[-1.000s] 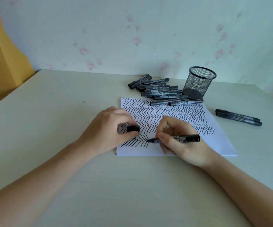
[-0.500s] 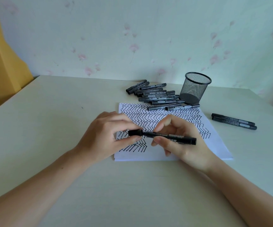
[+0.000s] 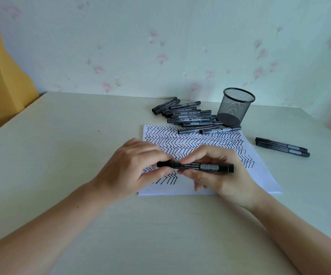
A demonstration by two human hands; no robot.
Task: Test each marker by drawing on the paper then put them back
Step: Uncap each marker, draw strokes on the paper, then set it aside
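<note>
Across the whole lower view spreads the pale bench (image 3: pixel 61 155), backed by a wall (image 3: pixel 180 46) with faint pink flowers and a yellow curtain (image 3: pixel 0 76) at nine o'clock. At the centre of the bench lies the paper (image 3: pixel 260 175), a white sheet covered in rows of black zigzag strokes, with a bare strip along its near edge. At one o'clock from the paper stands a black mesh cup (image 3: pixel 235 106), upright and touching nothing but the bench. At twelve o'clock sits a pile of markers (image 3: pixel 186 116), black and capped, lying roughly side by side, the nearest ones resting on the far edge of the sheet. At three o'clock, well apart from the sheet, two more markers (image 3: pixel 281 146) lie side by side.

Above the near half of the paper both hands hold one marker (image 3: pixel 206 166) level, its length running left to right. The left hand (image 3: pixel 129 169) pinches the cap end between thumb and fingers; the right hand (image 3: pixel 220 175) pinches the barrel near the middle.
</note>
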